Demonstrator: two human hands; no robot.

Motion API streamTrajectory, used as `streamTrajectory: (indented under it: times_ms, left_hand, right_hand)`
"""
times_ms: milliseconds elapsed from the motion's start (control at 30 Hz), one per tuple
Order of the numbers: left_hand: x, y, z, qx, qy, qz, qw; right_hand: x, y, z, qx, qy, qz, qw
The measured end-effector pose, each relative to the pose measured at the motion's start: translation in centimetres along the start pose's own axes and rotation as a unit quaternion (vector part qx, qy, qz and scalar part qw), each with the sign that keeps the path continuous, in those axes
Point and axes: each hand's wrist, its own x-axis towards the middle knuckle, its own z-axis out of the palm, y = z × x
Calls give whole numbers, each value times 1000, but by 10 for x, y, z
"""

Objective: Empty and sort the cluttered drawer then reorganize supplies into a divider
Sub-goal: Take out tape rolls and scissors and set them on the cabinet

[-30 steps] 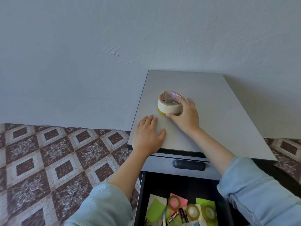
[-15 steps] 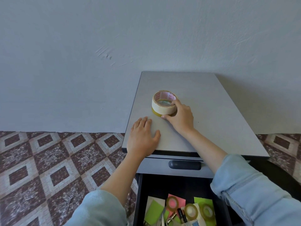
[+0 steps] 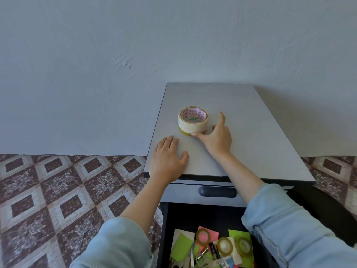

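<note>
- Cabinet top [image 3: 251,132]: flat grey slab under both hands; bare beyond the fingertips, nothing in the way there.
- Open drawer [image 3: 166,238]: below the wrists, holding coloured paper notes [image 3: 182,246], small tape rings [image 3: 225,245], scissors [image 3: 201,258].
- Left hand [image 3: 168,161]: flat, palm down, holding nothing.
- Right hand [image 3: 218,137]: fingers spread wide, thumb tip touching the roll's base, index raised; no hold on anything.
- Masking tape roll [image 3: 193,119]: lying flat just ahead of the right thumb; likely light, stiff, grippy; best pinched across the outer wall or hooked through the core.
</note>
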Motion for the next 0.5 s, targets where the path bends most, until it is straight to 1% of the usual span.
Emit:
streamTrajectory:
  times_ms: [67,200,367,500]
  left_hand:
    - [-1,0,-1,-4,0,0,1000]
    - [-3,0,-4,6,-19,3,1000]
    - [-4,-2,-9,27,-67,20,997]
    - [-28,1,-4,89,-57,37,994]
  right_hand:
    - [-5,1,0,16,-10,19,1000]
    - [-28,8,-6,29,-50,19,998]
    - [-71,11,-30,-13,-96,-34,995]
    - [-110,18,-49,-36,-122,-87,988]
